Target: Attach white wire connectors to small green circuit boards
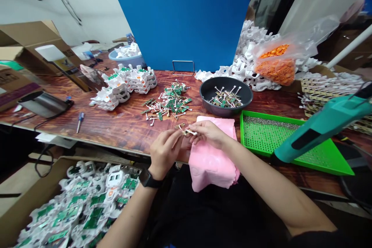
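Just left of the pink cloth's (213, 166) upper part, fingers of the left hand (165, 150) and right hand (209, 133) pinch a small wired board (188, 132) between them, its length running roughly from hand to hand

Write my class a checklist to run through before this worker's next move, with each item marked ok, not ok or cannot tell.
1. Small part in hand: ok; it is at the fingertips of the left hand and right hand.
2. Pile of circuit boards nearby: ok; it lies on the table just beyond the hands.
3. Dark bowl upright: ok; boards with wires lie in it.
4. Pink cloth wholly on the table: not ok; it hangs over the front edge.
5. Teal power tool clear of the green tray: cannot tell; they overlap in view, but contact is unclear.
6. Part undamaged: cannot tell; too small to judge.
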Tool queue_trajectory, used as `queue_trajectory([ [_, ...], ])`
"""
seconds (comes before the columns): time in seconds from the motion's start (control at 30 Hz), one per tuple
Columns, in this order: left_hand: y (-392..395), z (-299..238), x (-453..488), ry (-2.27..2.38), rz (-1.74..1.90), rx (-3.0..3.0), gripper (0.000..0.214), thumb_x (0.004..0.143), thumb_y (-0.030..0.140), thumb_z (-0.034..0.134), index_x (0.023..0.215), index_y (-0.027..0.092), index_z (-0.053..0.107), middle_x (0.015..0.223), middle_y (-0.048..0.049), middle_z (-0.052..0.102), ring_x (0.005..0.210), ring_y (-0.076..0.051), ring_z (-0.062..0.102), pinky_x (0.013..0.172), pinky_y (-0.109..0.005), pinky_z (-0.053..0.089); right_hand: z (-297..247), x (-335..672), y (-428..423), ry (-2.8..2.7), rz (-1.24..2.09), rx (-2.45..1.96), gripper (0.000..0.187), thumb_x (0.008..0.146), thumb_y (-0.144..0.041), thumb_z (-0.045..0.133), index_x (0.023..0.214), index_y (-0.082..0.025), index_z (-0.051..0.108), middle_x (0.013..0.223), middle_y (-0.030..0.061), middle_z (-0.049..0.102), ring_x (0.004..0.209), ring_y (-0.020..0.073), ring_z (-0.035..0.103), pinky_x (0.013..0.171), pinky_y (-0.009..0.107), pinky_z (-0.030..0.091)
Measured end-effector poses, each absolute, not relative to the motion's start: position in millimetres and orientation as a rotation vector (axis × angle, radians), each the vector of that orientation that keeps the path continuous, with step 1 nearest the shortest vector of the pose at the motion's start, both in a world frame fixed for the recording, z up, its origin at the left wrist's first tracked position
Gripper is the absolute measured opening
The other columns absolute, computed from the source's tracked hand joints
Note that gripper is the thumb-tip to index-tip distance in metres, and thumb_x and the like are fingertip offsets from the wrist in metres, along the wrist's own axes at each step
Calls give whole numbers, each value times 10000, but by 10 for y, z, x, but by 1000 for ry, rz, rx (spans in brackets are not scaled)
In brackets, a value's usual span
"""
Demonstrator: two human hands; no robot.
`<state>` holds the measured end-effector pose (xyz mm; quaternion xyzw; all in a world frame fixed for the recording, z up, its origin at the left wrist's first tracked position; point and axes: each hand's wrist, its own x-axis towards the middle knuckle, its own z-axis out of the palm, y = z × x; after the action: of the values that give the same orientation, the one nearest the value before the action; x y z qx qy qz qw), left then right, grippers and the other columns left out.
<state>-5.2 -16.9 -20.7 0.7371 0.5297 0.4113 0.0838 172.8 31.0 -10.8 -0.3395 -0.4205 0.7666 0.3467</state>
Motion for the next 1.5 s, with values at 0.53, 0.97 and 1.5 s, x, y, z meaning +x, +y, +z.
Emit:
queue_trajectory([
  [0.53, -84, -132, -11, 1361, 966, 1193, 309, 704, 424, 639, 729, 117, 664, 558, -4, 574, 480, -73, 475, 461, -184, 372, -201, 1654, 326, -1312, 1730, -947, 217, 683, -219, 679, 877, -122, 691, 603, 15, 656, 476, 84, 554, 479, 205, 439],
  [0.97, -15, -152, 49, 1367, 1012, 1245, 357, 701, 457, 626, 805, 117, 653, 592, -19, 607, 467, -93, 504, 457, -207, 403, -156, 1711, 376, -1226, 1731, -917, 190, 637, -238, 728, 790, -132, 689, 597, 17, 660, 477, 98, 567, 498, 224, 470],
  [1.5, 281, -280, -102, 1653, 841, 2029, 243, 809, 352, 494, 875, 175, 646, 833, -69, 658, 777, -198, 575, 713, -303, 422, -174, 1704, 406, -974, 1626, -1073, 105, 798, -248, 598, 830, -149, 614, 670, 24, 663, 493, 90, 600, 448, 191, 498],
])
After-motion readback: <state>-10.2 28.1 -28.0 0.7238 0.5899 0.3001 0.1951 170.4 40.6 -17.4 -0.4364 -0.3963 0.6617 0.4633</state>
